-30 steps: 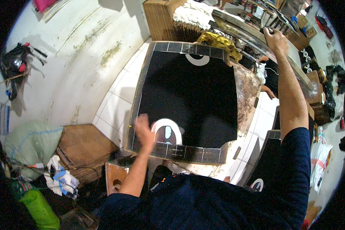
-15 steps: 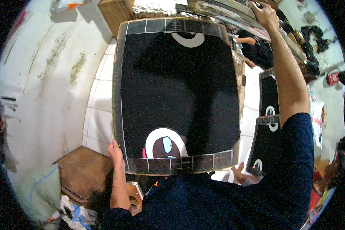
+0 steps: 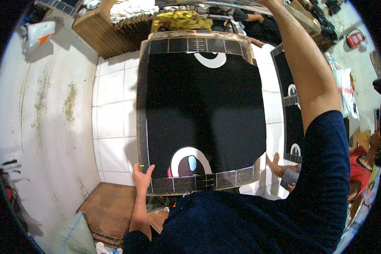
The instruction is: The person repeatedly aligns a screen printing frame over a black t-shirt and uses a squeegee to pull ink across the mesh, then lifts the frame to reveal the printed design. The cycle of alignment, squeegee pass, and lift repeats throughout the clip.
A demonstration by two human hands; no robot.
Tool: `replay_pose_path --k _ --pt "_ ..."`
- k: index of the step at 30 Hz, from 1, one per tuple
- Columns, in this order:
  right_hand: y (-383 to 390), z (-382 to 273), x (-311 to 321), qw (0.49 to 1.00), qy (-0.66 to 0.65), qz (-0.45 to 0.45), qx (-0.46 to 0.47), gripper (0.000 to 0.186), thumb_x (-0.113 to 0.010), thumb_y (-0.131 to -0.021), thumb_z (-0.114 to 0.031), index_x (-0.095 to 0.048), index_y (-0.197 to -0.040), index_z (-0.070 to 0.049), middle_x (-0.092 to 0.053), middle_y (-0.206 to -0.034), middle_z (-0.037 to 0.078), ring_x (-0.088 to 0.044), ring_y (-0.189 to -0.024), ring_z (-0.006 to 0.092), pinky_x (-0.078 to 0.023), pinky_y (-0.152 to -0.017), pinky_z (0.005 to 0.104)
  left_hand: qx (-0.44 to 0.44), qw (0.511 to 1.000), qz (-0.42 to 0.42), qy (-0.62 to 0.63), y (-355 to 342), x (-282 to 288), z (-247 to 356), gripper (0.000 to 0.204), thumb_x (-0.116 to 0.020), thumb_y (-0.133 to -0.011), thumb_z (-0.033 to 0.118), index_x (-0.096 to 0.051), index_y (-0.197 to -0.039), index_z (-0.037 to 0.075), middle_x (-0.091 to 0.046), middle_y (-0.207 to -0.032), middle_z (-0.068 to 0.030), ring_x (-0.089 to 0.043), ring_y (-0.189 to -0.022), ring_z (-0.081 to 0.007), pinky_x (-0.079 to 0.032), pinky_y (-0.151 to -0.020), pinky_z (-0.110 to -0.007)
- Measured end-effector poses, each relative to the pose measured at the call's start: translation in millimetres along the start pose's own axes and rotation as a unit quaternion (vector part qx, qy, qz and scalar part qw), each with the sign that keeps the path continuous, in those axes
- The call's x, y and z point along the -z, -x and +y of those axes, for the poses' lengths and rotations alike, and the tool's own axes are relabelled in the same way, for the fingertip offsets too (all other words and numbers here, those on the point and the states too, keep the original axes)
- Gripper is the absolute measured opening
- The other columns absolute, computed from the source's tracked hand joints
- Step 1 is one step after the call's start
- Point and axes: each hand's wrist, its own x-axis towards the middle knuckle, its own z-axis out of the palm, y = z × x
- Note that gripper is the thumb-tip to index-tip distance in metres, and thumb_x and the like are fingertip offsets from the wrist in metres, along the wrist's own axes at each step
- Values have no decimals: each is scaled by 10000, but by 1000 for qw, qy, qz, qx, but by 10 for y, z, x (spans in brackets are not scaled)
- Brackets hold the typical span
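Your left hand (image 3: 142,180) is spread, thumb parted from the fingers, touching the left edge of the board (image 3: 142,106) by its near-left corner; your right hand (image 3: 269,1) is nearly all cut off at the top of the view, so you cannot tell whether it grips anything. Past the board's far-right corner, the right forearm (image 3: 302,55) stretches beside a long wooden bar (image 3: 305,20). The black panel (image 3: 203,106) lies over most of the board, a white arc (image 3: 211,62) at the far edge and an eye print (image 3: 191,164) at the near one. The step in hand looks like steadying the board during that reach; the next move probably calls for keeping the panel flat. Around you are white floor tiles (image 3: 111,120), a stained wall (image 3: 38,127) to the left, more black panels (image 3: 294,127) to the right, and crumpled yellow sheeting (image 3: 180,20) beyond the far edge.
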Motion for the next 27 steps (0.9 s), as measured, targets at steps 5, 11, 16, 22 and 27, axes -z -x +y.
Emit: replay_pose_path --k 5,11,16,22,27 --pt "-92 -115 44 1000 12 -5 -12 642 -608 -860 -589 -743 -1231 -83 -713 -1232 215 -672 -1172 373 -531 -1020 444 26 997 -63 -35 -90 132 52 606 -910 -753 450 -607 -1010 -7 -721 -915 -194 -698 -851 -358 -532 -778 -453" --pt "-233 -188 70 1000 31 3 0 587 -603 -862 -599 -771 -1170 -128 -715 -1224 212 -676 -1163 366 -531 -1013 458 18 997 -44 -58 -126 104 181 629 -904 -744 482 -586 -980 -7 -695 -871 -205 -675 -837 -400 -517 -764 -488" --pt "-349 -173 107 1000 28 -2 -4 608 -606 -862 -604 -781 -1107 -76 -730 -1158 232 -694 -1106 390 -547 -964 471 36 995 -58 -76 -179 140 252 694 -909 -733 503 -543 -1035 -4 -681 -912 -208 -659 -818 -385 -511 -775 -472" --pt "-474 -79 77 996 75 37 -16 694 -596 -871 -679 -777 -1056 -36 -718 -1151 275 -687 -1109 405 -544 -937 483 101 991 -68 -50 -257 117 214 838 -923 -714 482 -459 -1203 -17 -650 -1076 -289 -649 -1009 -464 -503 -884 -505" --pt "-574 -78 123 998 42 -4 37 664 -607 -870 -654 -775 -1031 -32 -734 -1102 258 -693 -1094 403 -540 -932 472 123 984 -82 -97 -280 89 116 843 -930 -683 535 -508 -1149 -27 -651 -1063 -256 -647 -1013 -432 -505 -883 -492"
